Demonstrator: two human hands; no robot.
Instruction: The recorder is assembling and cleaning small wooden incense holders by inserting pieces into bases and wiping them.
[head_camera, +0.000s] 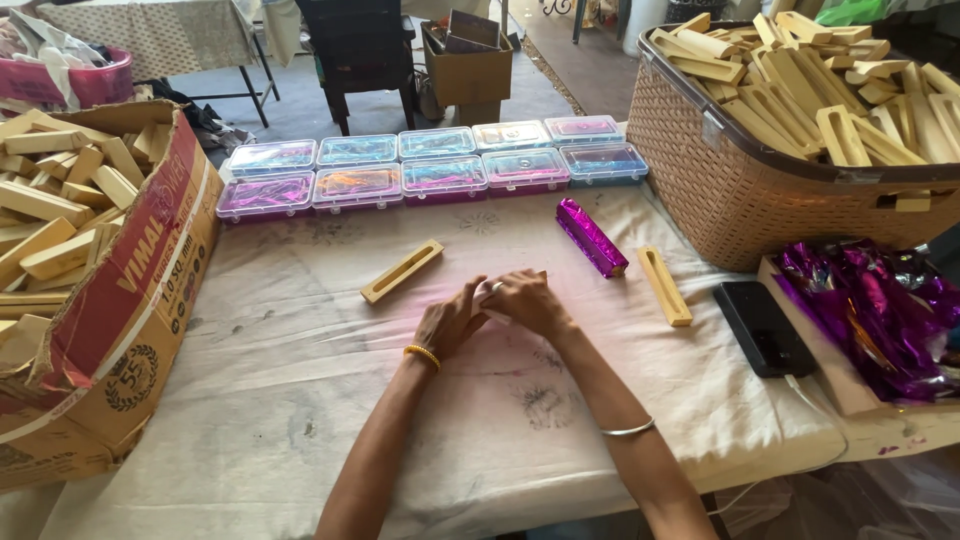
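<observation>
My left hand (450, 322), with a yellow bangle, and my right hand (530, 300), with a silver bangle, meet at the middle of the cloth-covered table (300, 400). Their fingers close together over a small pale wooden block (541, 273), of which only a sliver shows above my right hand. A bare slotted wooden block (402, 271) lies just beyond my left hand. A block wrapped in purple foil (591, 237) and another bare block (665, 285) lie past my right hand.
A cardboard box (120, 300) of wooden blocks stands at the left and a woven basket (740, 190) heaped with blocks at the right. Two rows of clear plastic cases (440, 165) line the far edge. A black phone (763, 327) and a tray of purple foil (880, 310) lie at the right.
</observation>
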